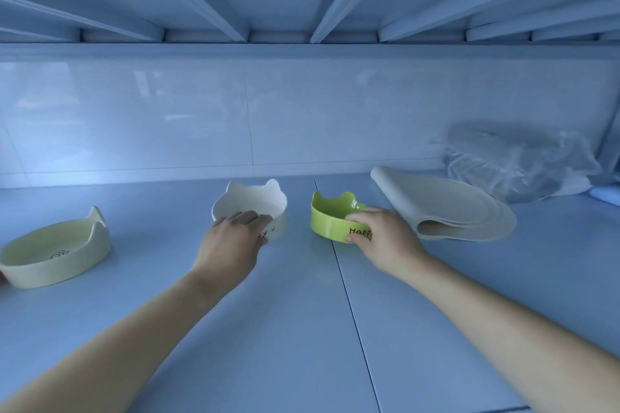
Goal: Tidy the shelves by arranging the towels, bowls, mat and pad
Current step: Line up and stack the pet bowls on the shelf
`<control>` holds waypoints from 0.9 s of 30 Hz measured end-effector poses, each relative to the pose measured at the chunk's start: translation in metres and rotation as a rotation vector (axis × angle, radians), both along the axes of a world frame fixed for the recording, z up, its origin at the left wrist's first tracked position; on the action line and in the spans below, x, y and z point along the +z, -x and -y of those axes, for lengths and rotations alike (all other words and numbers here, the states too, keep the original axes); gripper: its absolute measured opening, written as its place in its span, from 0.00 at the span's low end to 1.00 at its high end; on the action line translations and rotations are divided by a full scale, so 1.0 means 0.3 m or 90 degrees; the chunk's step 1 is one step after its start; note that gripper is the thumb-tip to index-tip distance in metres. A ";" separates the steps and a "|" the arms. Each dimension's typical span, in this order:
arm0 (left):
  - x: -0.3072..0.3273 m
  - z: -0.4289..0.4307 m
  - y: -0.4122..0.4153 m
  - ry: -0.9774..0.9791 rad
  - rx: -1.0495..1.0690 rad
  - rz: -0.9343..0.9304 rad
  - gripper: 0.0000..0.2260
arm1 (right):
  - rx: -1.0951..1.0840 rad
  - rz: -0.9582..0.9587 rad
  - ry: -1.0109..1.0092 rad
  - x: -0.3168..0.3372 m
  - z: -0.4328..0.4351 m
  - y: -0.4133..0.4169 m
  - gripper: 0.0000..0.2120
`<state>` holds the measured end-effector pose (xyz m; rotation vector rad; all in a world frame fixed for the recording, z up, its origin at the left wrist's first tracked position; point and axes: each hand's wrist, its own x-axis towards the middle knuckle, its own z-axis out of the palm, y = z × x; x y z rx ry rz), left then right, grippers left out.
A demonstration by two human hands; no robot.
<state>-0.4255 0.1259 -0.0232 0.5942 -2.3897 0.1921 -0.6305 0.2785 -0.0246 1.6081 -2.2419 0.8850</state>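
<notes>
left hand point(235, 231): our fingers hook over the white bowl point(255, 204) rim, gripping it on the shelf point(302, 329)
right hand point(382, 235): we're pinching the green bowl point(330, 218) wall, mat point(463, 211) just beside

Glossy white tiled wall point(302, 117); slatted shelf underside point(285, 0); bluish light.

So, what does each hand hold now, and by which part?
The left hand grips the white bowl at its near rim. The right hand grips the green bowl at its right side. Both bowls rest on the shelf.
</notes>
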 end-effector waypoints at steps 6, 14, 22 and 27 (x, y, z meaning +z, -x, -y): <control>0.090 -0.167 0.144 0.093 -0.131 -0.035 0.16 | -0.016 -0.007 0.072 0.030 -0.209 0.073 0.11; 0.134 -0.391 0.438 0.068 -0.210 -0.100 0.11 | -0.073 -0.031 0.166 0.105 -0.486 0.263 0.11; 0.117 -0.701 0.794 0.030 -0.260 -0.045 0.14 | -0.147 -0.024 0.139 0.087 -0.816 0.585 0.12; 0.059 -0.866 0.994 0.023 -0.275 -0.001 0.15 | -0.159 -0.039 0.075 0.050 -0.964 0.787 0.11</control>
